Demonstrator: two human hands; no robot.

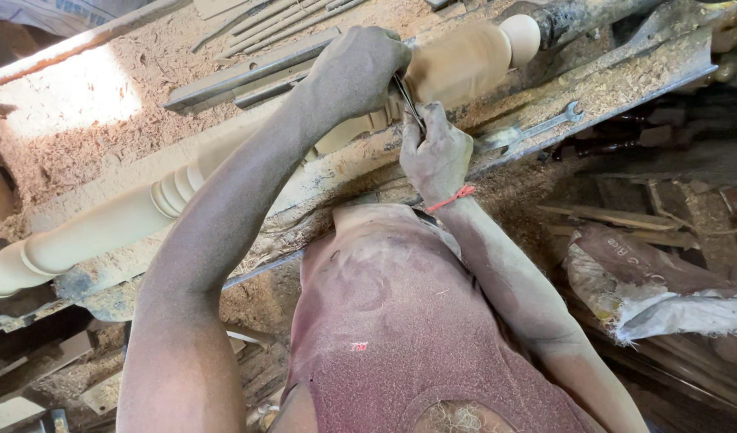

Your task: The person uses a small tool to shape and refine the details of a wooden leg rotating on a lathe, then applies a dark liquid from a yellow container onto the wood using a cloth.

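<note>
While the turned wooden spindle [224, 172] lies lengthwise along the lathe bed [625, 76], its long axis running from the near left end up to the far right end, both hands grasp a thin metal tool [408, 100] against it: left hand [360, 68] on top, right hand [436, 152] just below. A wrench [537, 130] rests on the bed's near edge.

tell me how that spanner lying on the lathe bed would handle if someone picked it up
The spanner looks like solid metal, so probably stiff and fairly heavy for its slim size. It lies flat on the sawdust-covered lathe bed, so unlikely to roll. Its dust coating may make it a little slippery.
</note>
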